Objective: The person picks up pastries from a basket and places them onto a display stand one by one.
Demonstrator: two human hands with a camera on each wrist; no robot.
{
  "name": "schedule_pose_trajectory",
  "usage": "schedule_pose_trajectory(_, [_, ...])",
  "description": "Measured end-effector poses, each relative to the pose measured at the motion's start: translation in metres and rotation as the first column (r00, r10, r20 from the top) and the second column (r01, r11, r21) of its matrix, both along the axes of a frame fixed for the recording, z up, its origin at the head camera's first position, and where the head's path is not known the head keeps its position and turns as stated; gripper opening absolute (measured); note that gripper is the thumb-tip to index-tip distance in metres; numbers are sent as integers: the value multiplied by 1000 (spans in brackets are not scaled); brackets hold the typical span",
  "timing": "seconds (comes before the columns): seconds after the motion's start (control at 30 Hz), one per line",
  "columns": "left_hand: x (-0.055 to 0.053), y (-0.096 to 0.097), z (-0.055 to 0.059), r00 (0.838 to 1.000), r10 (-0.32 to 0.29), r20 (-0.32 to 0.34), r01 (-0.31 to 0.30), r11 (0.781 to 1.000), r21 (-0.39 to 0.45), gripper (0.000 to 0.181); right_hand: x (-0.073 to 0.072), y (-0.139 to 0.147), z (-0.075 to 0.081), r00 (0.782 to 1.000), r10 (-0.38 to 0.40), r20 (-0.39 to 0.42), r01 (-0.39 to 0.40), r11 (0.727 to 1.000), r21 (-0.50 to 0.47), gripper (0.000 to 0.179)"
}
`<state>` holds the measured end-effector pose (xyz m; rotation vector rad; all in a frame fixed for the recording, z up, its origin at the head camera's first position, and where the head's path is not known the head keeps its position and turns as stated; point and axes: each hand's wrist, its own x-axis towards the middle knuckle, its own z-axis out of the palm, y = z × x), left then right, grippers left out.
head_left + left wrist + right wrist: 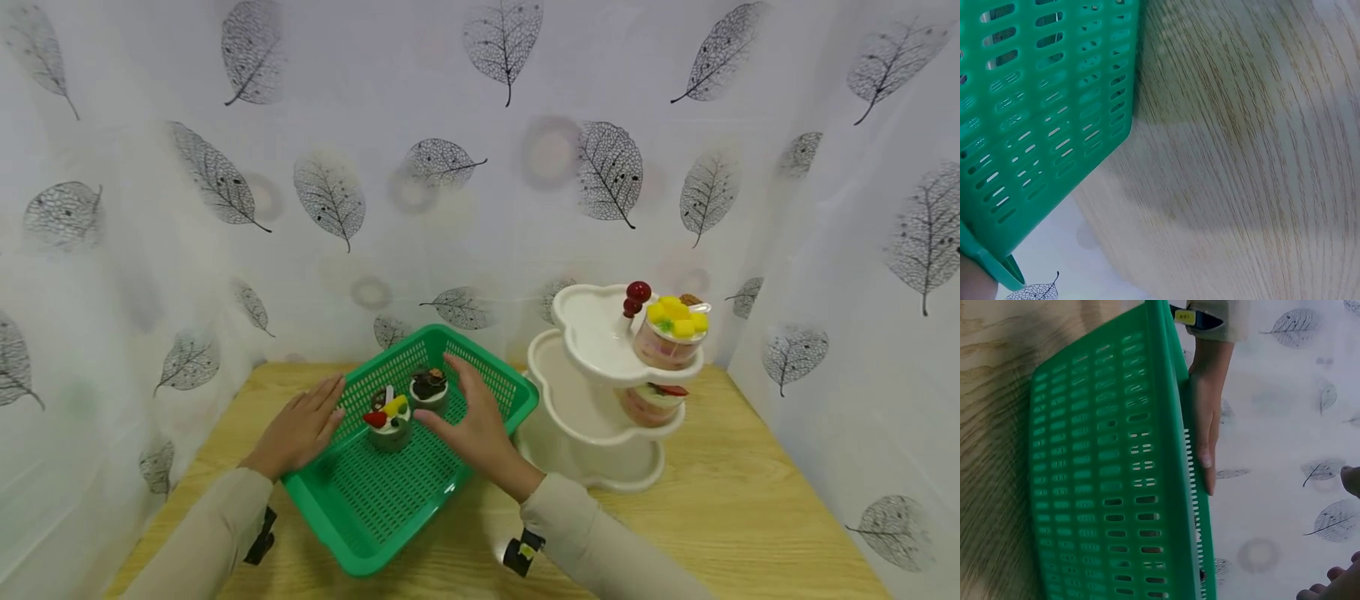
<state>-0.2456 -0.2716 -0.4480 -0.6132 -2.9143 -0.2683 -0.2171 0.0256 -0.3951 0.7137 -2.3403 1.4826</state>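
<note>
A fruit-topped dessert cup (389, 433) and a brown-topped dessert cup (429, 392) sit in the slotted green plastic basket (375, 492) — left hand (300, 425) straight-fingered at its rim, right hand (480, 427) spread, empty, above. Beside the basket, a white three-tiered stand (585, 400) holds two more cups (666, 348).

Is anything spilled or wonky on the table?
Nothing looks spilled or broken. Only the green basket sits askew, turned at an angle to the table; the fruit-topped cup and the dark-topped cup inside look upright.
</note>
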Motion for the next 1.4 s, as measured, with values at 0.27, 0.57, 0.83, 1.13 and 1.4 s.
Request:
schedule_pose_trajectory(0.27, [2,1,5,1000,3,14,-3,1000,9,54,-27,-24,-15,957,64,284,-98,989,108,86])
schedule_pose_trajectory(0.57, [2,0,3,1000,10,14,-10,1000,15,54,-41,-46,-34,857,62,512,-148,981,128,89])
schedule_pose_trajectory(0.83, [2,0,3,1000,10,25,-10,1000,9,55,-44,-58,-50,836,31,547,-129,981,143,93])
schedule_pose_trajectory(1.13, [0,1,4,1000,14,15,-14,1000,-9,54,-47,-65,-58,831,23,556,-120,983,138,90])
schedule_pose_trajectory(1.4, [0,1,2,1000,5,10,-5,1000,-7,55,-48,-70,-64,819,14,574,-127,979,158,93])
